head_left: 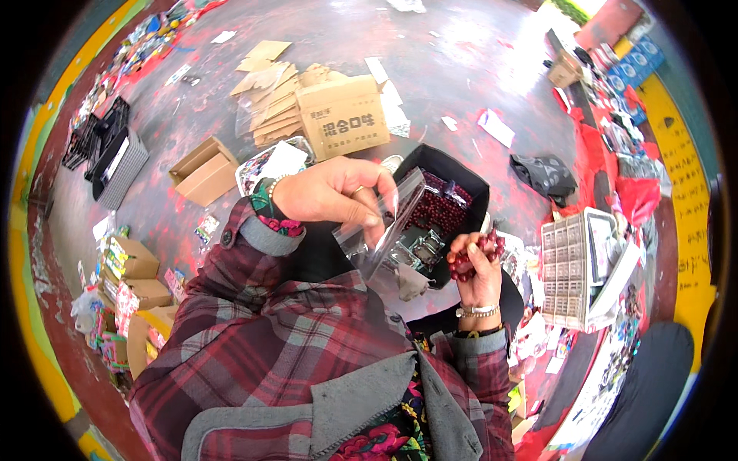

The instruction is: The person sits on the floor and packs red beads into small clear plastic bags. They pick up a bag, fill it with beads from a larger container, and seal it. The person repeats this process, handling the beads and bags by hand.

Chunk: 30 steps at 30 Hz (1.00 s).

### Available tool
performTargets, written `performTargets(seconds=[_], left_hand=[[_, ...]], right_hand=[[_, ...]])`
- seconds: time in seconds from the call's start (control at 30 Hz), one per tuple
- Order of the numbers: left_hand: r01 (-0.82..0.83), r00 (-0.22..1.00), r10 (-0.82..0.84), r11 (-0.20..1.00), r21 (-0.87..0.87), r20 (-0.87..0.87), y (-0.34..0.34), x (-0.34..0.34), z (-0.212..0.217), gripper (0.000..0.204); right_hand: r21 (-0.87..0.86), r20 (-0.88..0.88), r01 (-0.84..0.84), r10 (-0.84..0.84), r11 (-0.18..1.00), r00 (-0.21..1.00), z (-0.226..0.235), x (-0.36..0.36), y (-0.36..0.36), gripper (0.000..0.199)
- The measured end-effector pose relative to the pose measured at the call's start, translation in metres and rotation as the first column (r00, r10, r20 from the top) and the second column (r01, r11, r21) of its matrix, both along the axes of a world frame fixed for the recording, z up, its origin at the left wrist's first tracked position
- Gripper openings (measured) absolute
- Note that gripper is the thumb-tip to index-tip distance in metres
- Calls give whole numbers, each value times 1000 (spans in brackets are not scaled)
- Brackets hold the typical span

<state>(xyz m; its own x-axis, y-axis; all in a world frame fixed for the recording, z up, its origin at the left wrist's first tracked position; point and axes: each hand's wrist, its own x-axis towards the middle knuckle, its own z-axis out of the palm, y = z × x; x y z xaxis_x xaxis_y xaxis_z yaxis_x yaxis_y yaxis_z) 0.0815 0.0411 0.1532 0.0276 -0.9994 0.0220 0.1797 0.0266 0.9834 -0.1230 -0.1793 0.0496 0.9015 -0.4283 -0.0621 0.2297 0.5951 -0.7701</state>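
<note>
A clear plastic bag [396, 230] hangs from my left hand [334, 192], its edge pinched between thumb and fingers. My right hand [480, 280] is closed round a bunch of dark red beads [490, 247], which look strung together; some bulge out above the thumb. Beyond both hands stands a black box [475, 184] with its top open. Inside it lie many dark red beads [438, 207] and several small clear packs [427, 247]. The bag overlaps the box's left side and hides part of it. A small grey piece [413, 283] shows below the bag.
Flattened cardboard [273, 104] and a printed carton [344, 115] lie ahead on the floor. An open brown box [204, 170] and dark baskets [119, 169] are to the left. On the right stand a pale wicker basket [565, 269] and a black bag [544, 175].
</note>
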Motion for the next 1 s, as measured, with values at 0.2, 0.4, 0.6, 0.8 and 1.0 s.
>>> performTargets(seconds=[0.2,0.4,0.6,0.8,1.0], left_hand=[[57,997,-60,997,61,44,-1,-25,16,22],[104,974,-121,990,94,193,-11,-27,6,21],[137,808,-194,980,144,556,-30,-32,3,16],[-114,964,80,986,121,252,-30,-29,-19,13],[-362,931,364,914,183,19,-32,-43,-34,13]], right_hand=[[108,9,-83,82,991,997,1,-3,5,23],[-119,30,-176,181,977,983,37,7,15,30],[-500,-113,-176,137,848,984,80,17,27,29],[-366,-29,137,-158,921,987,68,15,25,22],[-293,-28,281,-302,914,953,60,14,21,19]])
